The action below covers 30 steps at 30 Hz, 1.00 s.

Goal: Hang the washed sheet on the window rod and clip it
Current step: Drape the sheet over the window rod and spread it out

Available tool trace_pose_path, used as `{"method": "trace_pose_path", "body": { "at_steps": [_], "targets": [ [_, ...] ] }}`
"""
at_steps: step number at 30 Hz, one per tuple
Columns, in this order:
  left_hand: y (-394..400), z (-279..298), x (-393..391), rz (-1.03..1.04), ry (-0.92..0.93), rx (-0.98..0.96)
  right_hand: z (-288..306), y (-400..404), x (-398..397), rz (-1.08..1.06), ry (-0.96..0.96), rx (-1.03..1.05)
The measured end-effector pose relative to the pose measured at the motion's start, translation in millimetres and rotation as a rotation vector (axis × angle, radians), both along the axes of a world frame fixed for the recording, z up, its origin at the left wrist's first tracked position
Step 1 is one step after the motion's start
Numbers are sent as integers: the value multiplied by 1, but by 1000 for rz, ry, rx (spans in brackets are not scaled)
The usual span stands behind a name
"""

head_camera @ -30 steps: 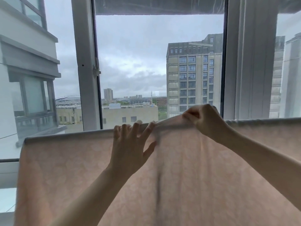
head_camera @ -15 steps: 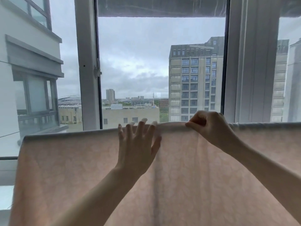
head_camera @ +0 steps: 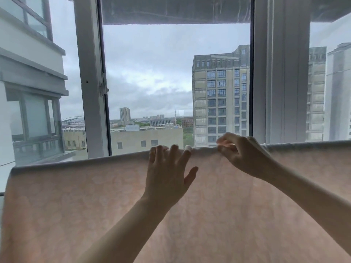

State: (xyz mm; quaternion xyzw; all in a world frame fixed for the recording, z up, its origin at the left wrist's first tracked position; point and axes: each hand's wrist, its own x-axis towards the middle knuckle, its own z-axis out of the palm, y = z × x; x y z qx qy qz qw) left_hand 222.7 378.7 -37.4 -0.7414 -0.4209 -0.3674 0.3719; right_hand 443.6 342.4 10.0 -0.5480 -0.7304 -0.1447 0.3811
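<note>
A white-framed window [head_camera: 91, 76] shows grey overcast sky [head_camera: 152, 63] and a tall block [head_camera: 220, 95].

Overcast daylight backlights the scene; foreground dim, edges bowed by wide-angle.

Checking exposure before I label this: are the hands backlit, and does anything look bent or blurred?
Head view: bright overcast sky backlights both; the left hand and right hand read dim against the glowing pink sheet. Wide-angle bends the window frame. Fingertips slightly soft.
</note>
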Motion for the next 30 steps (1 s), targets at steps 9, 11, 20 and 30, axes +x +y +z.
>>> {"method": "trace_pose_path", "body": {
  "at_steps": [9,11,20,30],
  "targets": [
    [2,2,1,44,14,-40,17,-3,8,35,-18,36],
    [2,2,-1,51,17,-32,16,-6,8,21,-53,158],
    [-11,-2,9,37,-13,3,-3,-10,31,130,3,260],
    [-18,-6,66,38,-34,46,-2,-13,32,182,58,232]
  ]
}}
